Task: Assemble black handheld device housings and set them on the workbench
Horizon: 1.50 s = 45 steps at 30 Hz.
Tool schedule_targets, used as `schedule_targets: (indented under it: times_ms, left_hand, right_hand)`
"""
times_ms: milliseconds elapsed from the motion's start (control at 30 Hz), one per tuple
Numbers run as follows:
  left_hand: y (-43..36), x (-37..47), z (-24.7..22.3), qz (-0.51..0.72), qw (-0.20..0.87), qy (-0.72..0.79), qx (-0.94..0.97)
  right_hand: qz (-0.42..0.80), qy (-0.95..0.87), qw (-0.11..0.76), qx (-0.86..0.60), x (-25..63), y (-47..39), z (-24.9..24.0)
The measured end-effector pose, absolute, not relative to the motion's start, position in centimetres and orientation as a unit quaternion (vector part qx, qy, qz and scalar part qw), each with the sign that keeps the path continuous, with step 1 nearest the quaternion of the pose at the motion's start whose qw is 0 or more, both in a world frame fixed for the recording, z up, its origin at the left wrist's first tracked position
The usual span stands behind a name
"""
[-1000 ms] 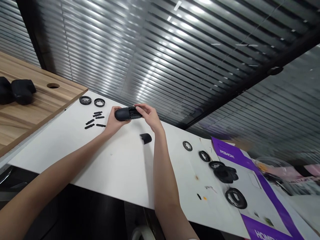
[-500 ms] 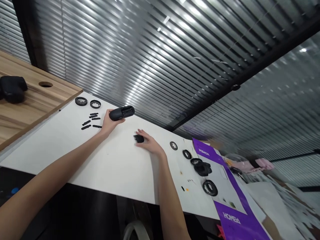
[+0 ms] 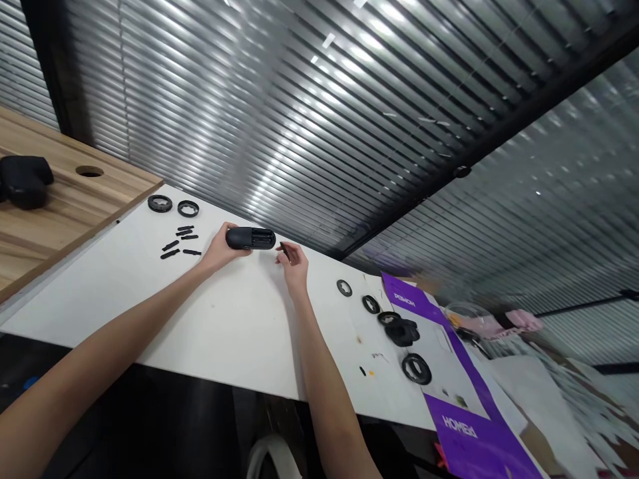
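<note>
My left hand (image 3: 219,250) is wrapped round a black rounded casing (image 3: 239,237) above the white table (image 3: 234,319). An open slotted compartment (image 3: 263,238) shows at the casing's right end. Just right of it, my right hand (image 3: 295,261) pinches a small dark cover (image 3: 284,250), seen edge-on. A slight gap separates cover and casing. Several thin black strips (image 3: 170,253) lie on the table left of my left hand. Beyond them are two black rings, one nearer the left edge (image 3: 160,203) and one beside it (image 3: 188,209).
More black rings (image 3: 370,305) and a black lumpy part (image 3: 402,332) lie at the right, by a purple-and-white printed sheet (image 3: 459,426). A wooden surface (image 3: 114,186) with a black object (image 3: 24,181) adjoins on the left. A corrugated metal wall (image 3: 200,133) rises behind.
My right hand has moved up and left to the casing's open end, turning the small cover edge-on. My left hand has shifted slightly right and levelled the casing.
</note>
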<state>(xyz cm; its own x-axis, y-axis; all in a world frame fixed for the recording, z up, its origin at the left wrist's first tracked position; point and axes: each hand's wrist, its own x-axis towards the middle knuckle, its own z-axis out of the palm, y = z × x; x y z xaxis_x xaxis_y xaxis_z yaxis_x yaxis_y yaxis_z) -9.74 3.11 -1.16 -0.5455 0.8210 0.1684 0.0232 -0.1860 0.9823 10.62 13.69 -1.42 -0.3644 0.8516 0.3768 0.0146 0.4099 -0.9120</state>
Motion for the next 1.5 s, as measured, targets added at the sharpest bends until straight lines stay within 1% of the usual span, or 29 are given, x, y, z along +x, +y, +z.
schedule_targets:
  times_ms: [167,333,467,533,600,667,767,833,967,1067,1300,1500]
  left_hand:
    - [2.8,-9.9,-1.0,0.643,0.311,0.556,0.425]
    - [2.8,-10.2,-1.2,0.64,0.286,0.571,0.427]
    - [2.3,-10.5,-0.8,0.632,0.267,0.581,0.437]
    - [2.2,-10.6,-0.5,0.621,0.274,0.59,0.437]
    - [2.2,-10.6,-0.5,0.605,0.279,0.595,0.45]
    - [2.4,-10.6,-1.0,0.592,0.27,0.592,0.475]
    - [2.9,-10.7,-1.9,0.579,0.255,0.592,0.499]
    - [3.1,-10.9,-2.2,0.578,0.259,0.594,0.496]
    - [3.0,-11.1,-1.9,0.591,0.271,0.601,0.465]
    - [2.6,-11.1,-1.2,0.591,0.277,0.613,0.445]
    - [1.8,-10.8,0.0,0.575,0.299,0.603,0.465]
    - [1.8,-10.7,-0.1,0.569,0.309,0.574,0.501]
  right_hand:
    - [0.396,-0.711,0.495,-0.304,7.4,12.8,-0.7]
    - [0.452,-0.704,0.458,-0.301,6.7,11.9,-0.9]
    - [0.494,-0.686,0.449,-0.289,6.6,11.5,-1.0]
    - [0.473,-0.695,0.461,-0.284,6.4,11.3,-1.0]
    - [0.427,-0.716,0.476,-0.281,6.2,11.1,-1.1]
    - [0.388,-0.745,0.473,-0.267,6.0,10.9,-1.4]
    - [0.376,-0.77,0.459,-0.237,5.9,10.7,-1.6]
    - [0.387,-0.759,0.465,-0.241,6.0,10.8,-1.5]
    - [0.445,-0.704,0.483,-0.269,6.0,11.3,-1.4]
    - [0.519,-0.661,0.467,-0.276,6.0,11.4,-1.2]
    - [0.704,-0.579,0.34,-0.232,6.9,10.7,0.4]
    - [0.769,-0.542,0.263,-0.215,8.1,10.9,1.0]
